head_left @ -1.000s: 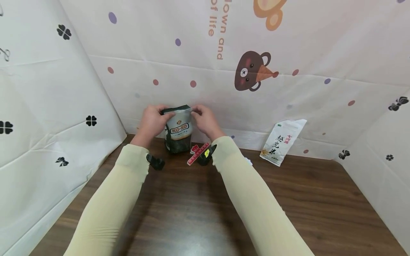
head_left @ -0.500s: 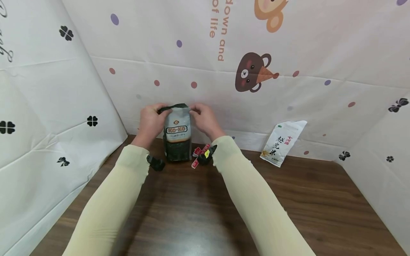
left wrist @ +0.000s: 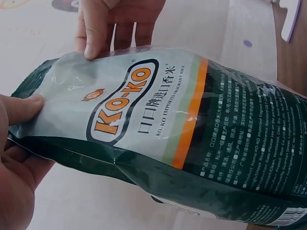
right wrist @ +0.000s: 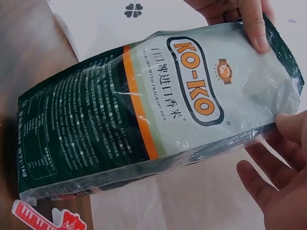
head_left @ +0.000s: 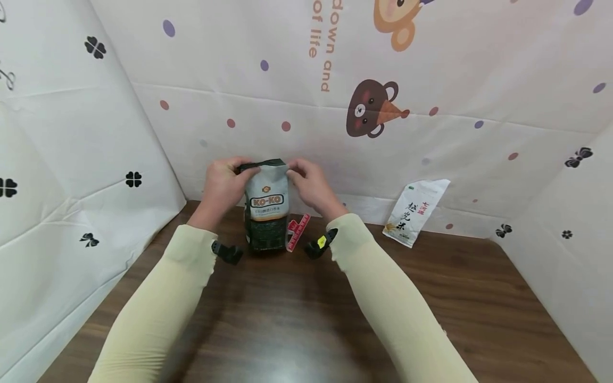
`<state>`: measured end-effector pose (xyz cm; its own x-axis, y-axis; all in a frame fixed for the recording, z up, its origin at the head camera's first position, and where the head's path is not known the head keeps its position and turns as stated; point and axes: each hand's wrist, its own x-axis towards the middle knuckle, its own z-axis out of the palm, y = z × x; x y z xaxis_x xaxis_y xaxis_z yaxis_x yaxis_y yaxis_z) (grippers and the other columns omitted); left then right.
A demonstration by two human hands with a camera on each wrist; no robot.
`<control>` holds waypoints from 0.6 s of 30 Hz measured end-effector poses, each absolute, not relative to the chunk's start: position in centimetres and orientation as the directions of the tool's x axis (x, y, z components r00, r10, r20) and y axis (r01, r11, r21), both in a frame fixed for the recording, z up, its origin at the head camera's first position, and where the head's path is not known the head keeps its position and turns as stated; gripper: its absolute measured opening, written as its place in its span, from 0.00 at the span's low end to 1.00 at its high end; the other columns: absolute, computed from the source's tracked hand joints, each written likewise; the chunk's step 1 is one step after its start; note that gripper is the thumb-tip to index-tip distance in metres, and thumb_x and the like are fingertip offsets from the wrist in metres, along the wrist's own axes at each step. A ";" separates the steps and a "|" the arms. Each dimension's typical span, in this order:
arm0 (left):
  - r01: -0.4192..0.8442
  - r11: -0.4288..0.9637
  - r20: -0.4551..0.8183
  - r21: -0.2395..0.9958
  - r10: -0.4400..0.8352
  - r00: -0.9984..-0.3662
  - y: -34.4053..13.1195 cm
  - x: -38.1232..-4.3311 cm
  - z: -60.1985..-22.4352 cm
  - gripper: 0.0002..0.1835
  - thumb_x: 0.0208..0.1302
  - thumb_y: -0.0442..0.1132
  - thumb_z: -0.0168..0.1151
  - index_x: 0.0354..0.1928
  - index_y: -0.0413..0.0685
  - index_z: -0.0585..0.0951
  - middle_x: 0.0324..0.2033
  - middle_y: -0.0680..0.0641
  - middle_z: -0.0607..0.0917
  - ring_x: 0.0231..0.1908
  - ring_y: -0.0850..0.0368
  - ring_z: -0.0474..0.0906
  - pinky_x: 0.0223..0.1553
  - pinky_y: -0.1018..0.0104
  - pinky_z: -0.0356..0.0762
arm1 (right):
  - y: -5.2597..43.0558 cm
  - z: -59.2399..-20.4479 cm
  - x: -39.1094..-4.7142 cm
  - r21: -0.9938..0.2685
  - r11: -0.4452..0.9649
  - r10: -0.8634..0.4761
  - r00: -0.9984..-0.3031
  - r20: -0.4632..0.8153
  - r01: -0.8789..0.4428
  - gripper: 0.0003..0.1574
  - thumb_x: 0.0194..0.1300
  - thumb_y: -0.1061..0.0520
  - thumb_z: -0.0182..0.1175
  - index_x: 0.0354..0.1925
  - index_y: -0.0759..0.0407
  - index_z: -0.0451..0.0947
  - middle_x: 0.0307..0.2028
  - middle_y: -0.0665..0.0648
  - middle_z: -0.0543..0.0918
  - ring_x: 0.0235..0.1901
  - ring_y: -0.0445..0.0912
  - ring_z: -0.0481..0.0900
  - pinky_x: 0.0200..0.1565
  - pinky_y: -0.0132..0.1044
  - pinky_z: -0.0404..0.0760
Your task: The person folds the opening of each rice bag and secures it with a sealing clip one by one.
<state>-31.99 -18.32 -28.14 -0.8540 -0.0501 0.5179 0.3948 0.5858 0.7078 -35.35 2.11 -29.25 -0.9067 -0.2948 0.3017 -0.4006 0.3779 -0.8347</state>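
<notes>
A dark green and pale KO-KO rice bag (head_left: 267,207) stands upright near the wall at the back of the table. My left hand (head_left: 224,183) pinches its top left edge, thumb on the front and fingers behind. At the top right edge my right hand (head_left: 310,183) pinches the bag between thumb and fingers. In the left wrist view the rice bag (left wrist: 144,110) has its printed front towards the camera. The right wrist view shows the bag (right wrist: 144,110) with its dark green top edge folded. A red and white piano-key clip (head_left: 298,232) lies beside the bag's base.
A white rice packet (head_left: 415,211) with red and black writing leans against the patterned wall cloth (head_left: 306,106) on the right. The wooden table (head_left: 287,314) stretches forward from the wall. Black wrist cameras (head_left: 227,252) sit on both cuffs.
The bag's base has come down and forward, so its front now faces me more fully. Both hands keep hold of its top. The view has shifted slightly.
</notes>
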 end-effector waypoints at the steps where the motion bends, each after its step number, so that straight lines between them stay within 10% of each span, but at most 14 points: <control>1: 0.391 0.581 0.509 0.714 -0.047 -0.859 -18.2 -31.9 -28.1 0.11 0.63 0.46 0.66 0.42 0.49 0.87 0.38 0.46 0.89 0.34 0.55 0.83 0.34 0.61 0.80 | 2.3 -29.3 -35.1 -0.835 0.379 -0.289 -0.909 0.301 -0.398 0.11 0.75 0.51 0.49 0.47 0.49 0.77 0.47 0.50 0.79 0.47 0.45 0.75 0.50 0.43 0.76; 9: 0.409 0.551 0.495 0.727 -0.009 -0.869 -16.7 -31.3 -27.7 0.12 0.62 0.47 0.66 0.43 0.50 0.87 0.39 0.47 0.89 0.36 0.56 0.83 0.36 0.62 0.81 | 4.1 -29.4 -33.6 -0.854 0.356 -0.244 -0.920 0.306 -0.378 0.10 0.75 0.50 0.50 0.48 0.48 0.76 0.47 0.51 0.79 0.45 0.54 0.75 0.36 0.42 0.77; 18: 0.418 0.540 0.470 0.730 0.046 -0.881 -15.0 -30.3 -27.0 0.11 0.64 0.47 0.65 0.44 0.52 0.87 0.38 0.49 0.88 0.35 0.57 0.82 0.35 0.62 0.80 | 5.7 -29.1 -31.9 -0.860 0.332 -0.184 -0.921 0.343 -0.387 0.11 0.73 0.55 0.52 0.48 0.56 0.78 0.49 0.55 0.81 0.51 0.46 0.78 0.56 0.45 0.77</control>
